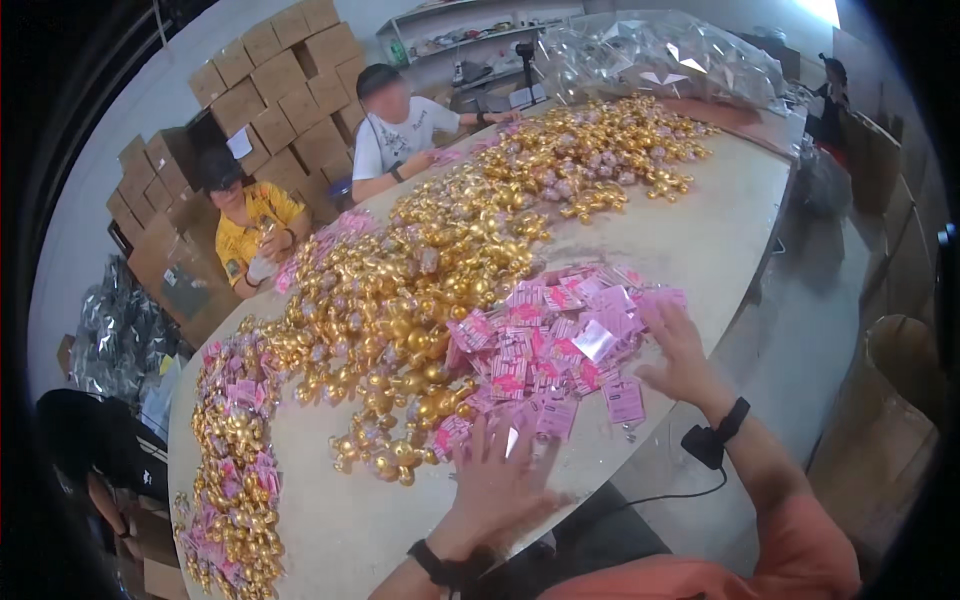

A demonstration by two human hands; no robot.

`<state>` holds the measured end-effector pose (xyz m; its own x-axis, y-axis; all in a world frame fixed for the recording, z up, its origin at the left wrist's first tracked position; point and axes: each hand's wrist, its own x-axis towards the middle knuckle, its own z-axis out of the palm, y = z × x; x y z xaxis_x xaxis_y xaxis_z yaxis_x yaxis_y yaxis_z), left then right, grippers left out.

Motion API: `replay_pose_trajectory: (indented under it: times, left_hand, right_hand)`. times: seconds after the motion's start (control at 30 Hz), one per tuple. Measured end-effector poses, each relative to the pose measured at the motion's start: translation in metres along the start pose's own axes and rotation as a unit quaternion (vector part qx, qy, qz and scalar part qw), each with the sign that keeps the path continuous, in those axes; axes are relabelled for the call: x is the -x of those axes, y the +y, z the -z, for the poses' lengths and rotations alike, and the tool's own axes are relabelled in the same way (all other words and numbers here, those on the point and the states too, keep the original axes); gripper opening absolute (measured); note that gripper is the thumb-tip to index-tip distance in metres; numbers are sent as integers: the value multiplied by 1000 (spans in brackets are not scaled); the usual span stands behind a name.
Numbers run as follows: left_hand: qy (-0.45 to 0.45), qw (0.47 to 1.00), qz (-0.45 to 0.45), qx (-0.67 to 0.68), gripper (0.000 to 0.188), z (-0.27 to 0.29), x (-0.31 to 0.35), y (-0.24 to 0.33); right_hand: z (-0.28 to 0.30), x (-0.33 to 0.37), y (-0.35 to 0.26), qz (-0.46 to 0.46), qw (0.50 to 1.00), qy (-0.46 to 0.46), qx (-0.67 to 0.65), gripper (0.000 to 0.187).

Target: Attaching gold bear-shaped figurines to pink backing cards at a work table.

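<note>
A heap of pink printed cards [540, 350], some in shiny clear wrapping, lies near the table's front edge. My left hand [500, 485] rests low at its near side, fingers spread, the fingertips touching the lowest cards. At the heap's right edge, my right hand [682, 350] has its fingers stretched over the outer cards. Neither hand grips anything that I can see. Against the heap's left side lies a big pile of shiny gold figurines [400, 300] with rounded parts. One pink card [624, 401] sits apart, between my hands.
The pale table [690, 230] has a curved edge. A person in yellow [258, 225] and one in white [400, 135] sit across it. Clear plastic bags [660, 60] lie at the far end. Cardboard boxes [285, 90] are stacked behind. A dark cable [670, 497] hangs near my right wrist.
</note>
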<state>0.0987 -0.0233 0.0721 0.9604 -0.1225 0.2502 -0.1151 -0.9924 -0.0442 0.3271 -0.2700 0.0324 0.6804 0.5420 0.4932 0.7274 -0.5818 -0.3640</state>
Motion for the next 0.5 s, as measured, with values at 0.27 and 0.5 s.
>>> replay_pose_trajectory:
  times: [0.27,0.5]
  left_hand:
    - [-138,981,98,99,94,-42,-31,21]
    - [-92,979,93,155,74,-55,-77,34]
  right_hand:
    - [-18,-29,8,-68,983,-117,121,79]
    - [-17,-58,50,-31,990,-140,11,67]
